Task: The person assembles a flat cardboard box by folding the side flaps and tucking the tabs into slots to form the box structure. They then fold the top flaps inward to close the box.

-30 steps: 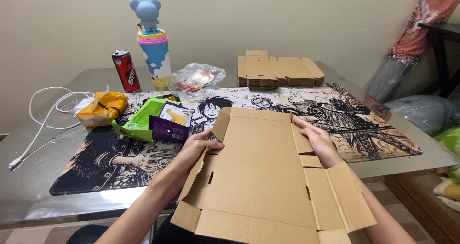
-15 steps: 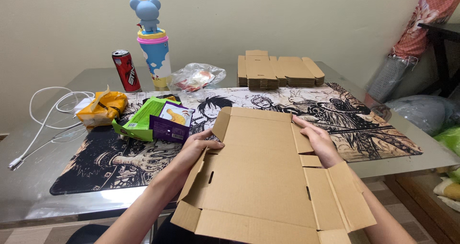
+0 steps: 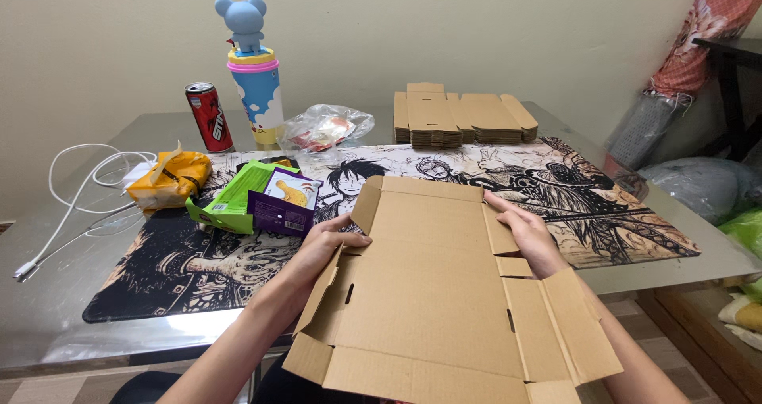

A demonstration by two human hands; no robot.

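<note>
While it lies open and flat over the near edge of the bench (image 3: 71,325), the cardboard box (image 3: 432,293) runs its long axis from 12 o'clock, by the printed mat (image 3: 159,269), toward 6 o'clock, at the person's lap. It is plain brown corrugated board, matte, cut with small slots and creased into flaps, two of which stand partly raised along the sides. At 9 o'clock the left hand (image 3: 317,249) has its fingers clamped on the left side flap; at 3 o'clock the right hand (image 3: 528,237) has its fingers pressed together on the right flap. A stack of flat boxes (image 3: 460,118) lies at 12 o'clock, with glossy snack packets (image 3: 262,198) at 10 o'clock.
</note>
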